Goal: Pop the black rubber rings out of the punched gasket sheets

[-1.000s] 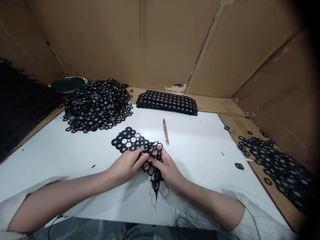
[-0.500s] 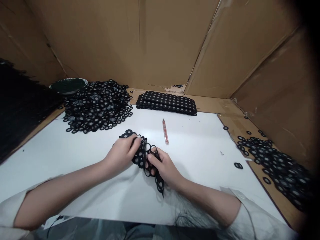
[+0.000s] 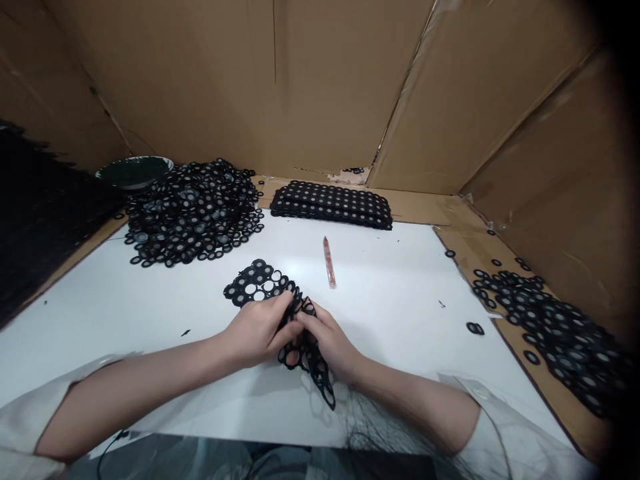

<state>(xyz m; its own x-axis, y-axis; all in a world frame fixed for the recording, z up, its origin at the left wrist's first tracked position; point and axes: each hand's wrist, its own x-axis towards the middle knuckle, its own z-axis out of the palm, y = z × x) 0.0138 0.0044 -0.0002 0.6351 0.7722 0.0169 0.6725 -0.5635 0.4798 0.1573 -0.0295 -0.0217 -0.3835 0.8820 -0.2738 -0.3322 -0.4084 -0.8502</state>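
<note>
A black sheet of joined rings [image 3: 241,290] is pinched between my two hands above the white tabletop. Grey discs fill many rings on its left part; a few there show white through them. Below my hands hangs a narrow strip of open rings. My left hand [image 3: 263,327] closes on the sheet's middle, thumb and fingers pressed together. Right against it, my right hand [image 3: 330,337] grips the strip's upper part, its fingers partly hidden behind the rings. Farther back lies a red-and-clear pen-like stick [image 3: 329,263] with a dark tip.
A heap of loose black rings [image 3: 195,213] spreads at the back left beside a bowl [image 3: 134,173] of dark green stuff. Stacked ring sheets [image 3: 333,205] lie against the cardboard wall [image 3: 330,87]. More rings [image 3: 555,333] pile at the right, and a black mass [image 3: 45,213] stands left.
My left hand has moved right and down along the sheet, baring its left part. The hands are now closer together, and the loose strip hangs slightly lower.
</note>
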